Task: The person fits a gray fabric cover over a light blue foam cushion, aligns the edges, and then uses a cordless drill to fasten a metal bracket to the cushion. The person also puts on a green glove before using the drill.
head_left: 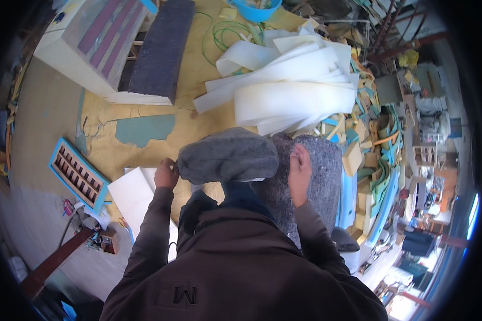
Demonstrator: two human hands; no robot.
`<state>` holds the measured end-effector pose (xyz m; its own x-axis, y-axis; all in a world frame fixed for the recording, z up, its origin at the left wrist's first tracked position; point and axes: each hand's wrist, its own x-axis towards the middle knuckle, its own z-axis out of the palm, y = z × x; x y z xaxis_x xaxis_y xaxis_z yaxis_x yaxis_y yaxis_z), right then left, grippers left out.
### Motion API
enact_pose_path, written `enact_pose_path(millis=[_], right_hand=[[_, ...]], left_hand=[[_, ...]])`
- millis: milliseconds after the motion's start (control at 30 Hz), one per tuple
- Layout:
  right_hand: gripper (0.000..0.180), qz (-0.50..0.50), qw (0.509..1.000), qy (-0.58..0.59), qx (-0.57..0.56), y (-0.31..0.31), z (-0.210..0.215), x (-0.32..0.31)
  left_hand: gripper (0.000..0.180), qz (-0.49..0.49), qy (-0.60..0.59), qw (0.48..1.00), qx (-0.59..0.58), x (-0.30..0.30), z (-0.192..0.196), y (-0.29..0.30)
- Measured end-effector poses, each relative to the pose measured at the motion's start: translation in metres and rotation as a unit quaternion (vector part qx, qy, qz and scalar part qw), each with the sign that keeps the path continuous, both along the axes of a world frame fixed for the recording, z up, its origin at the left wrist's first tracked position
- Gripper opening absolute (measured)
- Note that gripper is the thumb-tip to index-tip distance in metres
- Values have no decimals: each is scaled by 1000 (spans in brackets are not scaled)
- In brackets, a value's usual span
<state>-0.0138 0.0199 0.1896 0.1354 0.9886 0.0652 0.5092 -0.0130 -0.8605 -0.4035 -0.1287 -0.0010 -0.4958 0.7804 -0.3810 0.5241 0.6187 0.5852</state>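
In front of me is a dark grey, fabric-covered cushion-like piece (227,155) with a rounded, creased top. My left hand (166,174) is closed at its left end, fingers curled against the edge. My right hand (300,163) is raised beyond its right end, apart from it. The right fingers are pinched together, and what they hold, if anything, is too small to make out. Behind and below that hand is a mottled grey-purple felt-like covering (321,176) over a large block. A white board or foam slab (139,195) is near my left forearm.
White foam sheets (294,101) are piled ahead, with foam offcuts (367,160) heaped to the right. A pale frame with a dark purple panel (160,53) stands far left. A blue-edged slotted frame (80,174) lies left. A blue basin (257,9) and green hose (225,35) are beyond.
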Motion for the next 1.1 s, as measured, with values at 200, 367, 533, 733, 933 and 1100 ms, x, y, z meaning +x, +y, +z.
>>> enact_pose_path(millis=[200,367,533,733,933,1100], right_hand=[[45,-34,779,386,-493,-8,-115,52],[38,-69,763,394,-508,18,-181,32],[31,7,910,171,-378,8,-188,30],[28,-8,870,-11,-494,-7,-270,27],[31,148,821,368,-410,-22,-338,98],[32,68,765,507,-391,-14,-299,118]], left_hand=[[58,-129,-47,965,225,2,17,23],[49,-164,-91,972,144,-20,-21,26],[46,-113,-2,991,70,-36,-25,19],[40,-176,-52,978,100,-29,-19,32],[48,-65,-276,958,-36,-33,-29,8],[70,74,-534,810,-230,-54,3,-30]])
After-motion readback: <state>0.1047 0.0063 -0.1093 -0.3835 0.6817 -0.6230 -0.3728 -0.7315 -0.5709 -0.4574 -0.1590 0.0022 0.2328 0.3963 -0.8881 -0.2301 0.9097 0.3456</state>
